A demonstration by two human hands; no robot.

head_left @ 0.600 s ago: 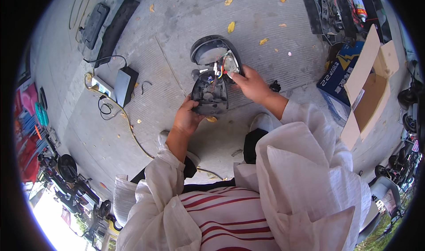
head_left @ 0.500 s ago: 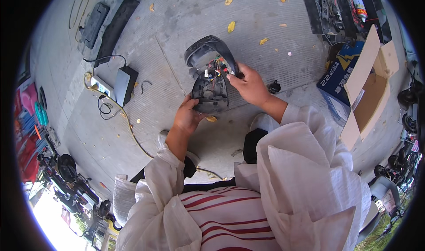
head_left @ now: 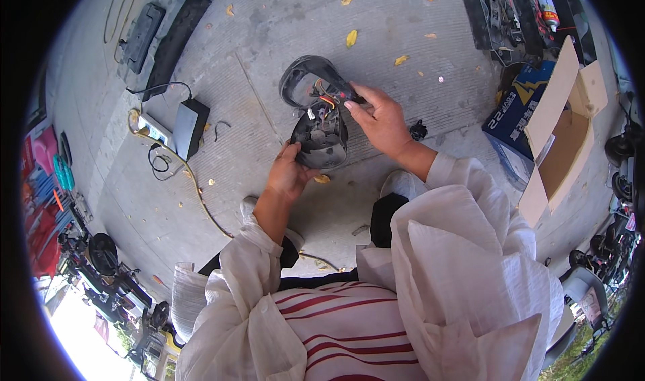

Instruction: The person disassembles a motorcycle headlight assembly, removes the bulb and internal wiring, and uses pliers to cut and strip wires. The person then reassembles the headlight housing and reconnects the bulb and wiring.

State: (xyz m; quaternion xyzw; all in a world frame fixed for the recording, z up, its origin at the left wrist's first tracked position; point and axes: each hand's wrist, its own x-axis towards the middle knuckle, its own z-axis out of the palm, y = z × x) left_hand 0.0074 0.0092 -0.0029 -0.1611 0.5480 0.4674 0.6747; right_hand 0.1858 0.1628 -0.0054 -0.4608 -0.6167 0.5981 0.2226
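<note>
A black plastic housing in two joined-looking halves hangs in front of me. My left hand (head_left: 285, 173) grips the lower shell (head_left: 321, 146) by its left edge and underside. My right hand (head_left: 383, 122) holds the upper, ring-shaped shell (head_left: 294, 71) at its right end, with my thumb near a small red piece. Coloured wires with a white connector (head_left: 319, 106) run between the halves; whether a board lies behind them is hidden. Just right of my right hand, a small black part (head_left: 418, 130) lies on the concrete floor (head_left: 255, 65).
A black power brick (head_left: 190, 129), power strip (head_left: 153, 127) and cables lie left. An open cardboard box (head_left: 564, 153) is right. Dark machine parts (head_left: 507, 18), a spray can (head_left: 545, 5) and a grey panel (head_left: 154, 35) lie farther out. Parked scooters and clutter line both rims.
My right hand has moved up slightly with the upper shell, which has shifted left and tipped so its inside and board show less. My left hand has moved up slightly with the lower shell.
</note>
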